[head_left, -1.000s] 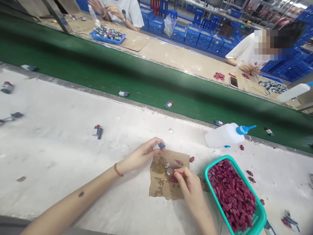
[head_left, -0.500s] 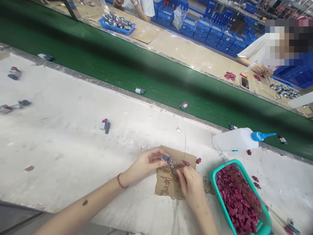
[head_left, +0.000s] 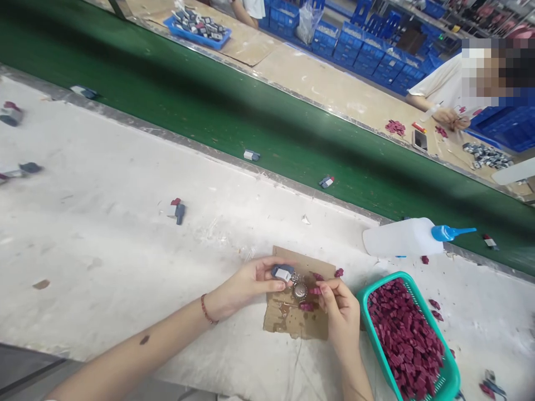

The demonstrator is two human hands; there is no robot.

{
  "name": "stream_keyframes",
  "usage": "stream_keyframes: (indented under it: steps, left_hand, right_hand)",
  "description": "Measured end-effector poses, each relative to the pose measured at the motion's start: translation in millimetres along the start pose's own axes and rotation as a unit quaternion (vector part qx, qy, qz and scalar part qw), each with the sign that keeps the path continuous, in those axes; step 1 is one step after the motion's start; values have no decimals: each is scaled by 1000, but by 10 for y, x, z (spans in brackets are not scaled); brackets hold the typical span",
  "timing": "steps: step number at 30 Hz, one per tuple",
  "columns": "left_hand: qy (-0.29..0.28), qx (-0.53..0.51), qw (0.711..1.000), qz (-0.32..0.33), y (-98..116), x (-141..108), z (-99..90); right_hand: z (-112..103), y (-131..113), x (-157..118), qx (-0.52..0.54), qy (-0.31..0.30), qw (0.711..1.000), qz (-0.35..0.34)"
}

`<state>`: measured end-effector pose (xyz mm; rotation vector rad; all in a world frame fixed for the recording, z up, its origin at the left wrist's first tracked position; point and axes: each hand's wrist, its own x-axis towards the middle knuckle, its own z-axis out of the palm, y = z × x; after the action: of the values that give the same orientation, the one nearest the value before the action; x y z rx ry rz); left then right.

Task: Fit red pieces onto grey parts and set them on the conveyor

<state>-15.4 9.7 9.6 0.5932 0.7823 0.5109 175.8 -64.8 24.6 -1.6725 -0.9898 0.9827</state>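
Note:
My left hand (head_left: 261,278) pinches a small grey-and-white plastic part (head_left: 283,273), its white face turned up, over the left side of a cardboard sheet (head_left: 278,323) with wet, shiny patches. Between the fingertips of my right hand (head_left: 340,309) is a small maroon piece (head_left: 315,291), just right of a round, shiny cap-like thing (head_left: 300,291) on the cardboard. Another maroon piece (head_left: 307,307) lies below that cap, and one more (head_left: 318,277) above the right fingertips. The two held parts are apart.
A green basket (head_left: 368,323) heaped with maroon pieces stands to the right. Behind it lies a white bottle (head_left: 401,236) with a blue nozzle. The green conveyor belt (head_left: 188,117) carries several grey-and-white parts. Across it, a co-worker (head_left: 443,83) handles small parts.
My right hand has moved right from the round cap, and a maroon piece now shows in its fingers. The left-hand part has turned, showing its white face. Parts on the belt have shifted right.

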Motion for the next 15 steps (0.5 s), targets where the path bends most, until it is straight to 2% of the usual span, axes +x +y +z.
stream_keyframes:
  steps: [3, 8, 15]
  left_hand:
    - [-16, 25, 1000, 4, -41, 15, 8]
    - [-51, 115, 990, 64, -154, 15, 24]
    - [-54, 287, 942, 168, -173, -38, 36]
  right_hand:
    - [32, -26, 0, 31, 16, 999, -2]
    - [101, -93, -37, 36, 15, 998, -42]
    - [239, -174, -54, 28, -12, 998, -54]
